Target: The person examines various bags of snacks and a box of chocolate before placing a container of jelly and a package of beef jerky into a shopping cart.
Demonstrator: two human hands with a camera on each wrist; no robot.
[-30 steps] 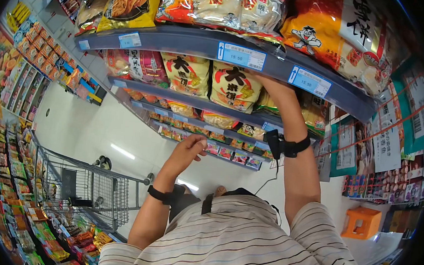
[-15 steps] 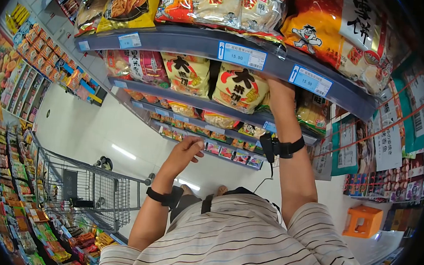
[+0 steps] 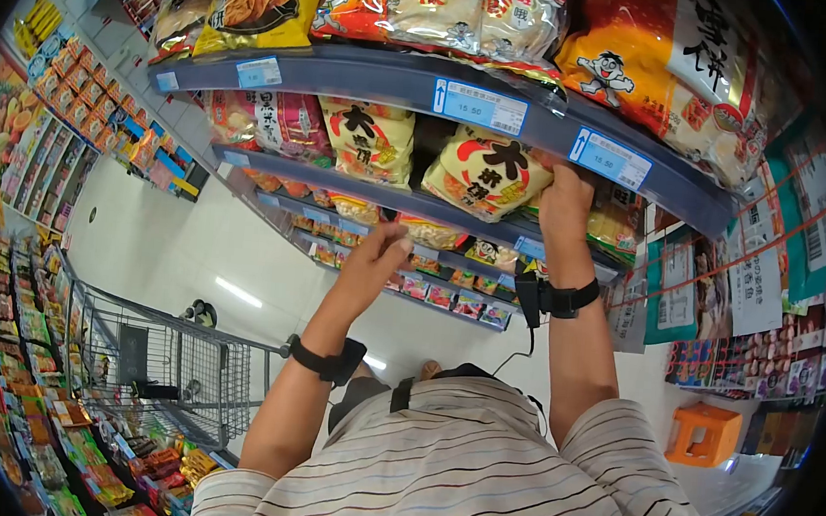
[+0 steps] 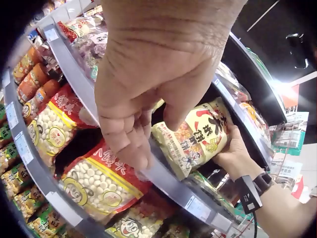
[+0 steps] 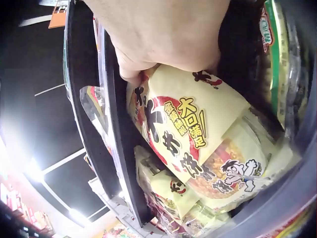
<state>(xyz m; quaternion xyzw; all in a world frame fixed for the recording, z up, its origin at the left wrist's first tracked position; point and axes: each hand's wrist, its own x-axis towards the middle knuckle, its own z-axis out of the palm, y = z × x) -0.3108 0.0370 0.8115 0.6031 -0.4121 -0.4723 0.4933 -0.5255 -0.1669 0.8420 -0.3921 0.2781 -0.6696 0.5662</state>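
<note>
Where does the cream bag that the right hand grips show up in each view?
Head: cream bag, upper middle, slightly right of centre.
Left wrist: cream bag, right of centre.
Right wrist: cream bag, around the middle.
Shared landmark: the right hand, against that bag.

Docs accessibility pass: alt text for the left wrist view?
A person's right hand grips a pale yellow snack bag on a store shelf. The left hand, apparently empty, fills the foreground; red-topped bags of round white pieces sit lower down.
</note>
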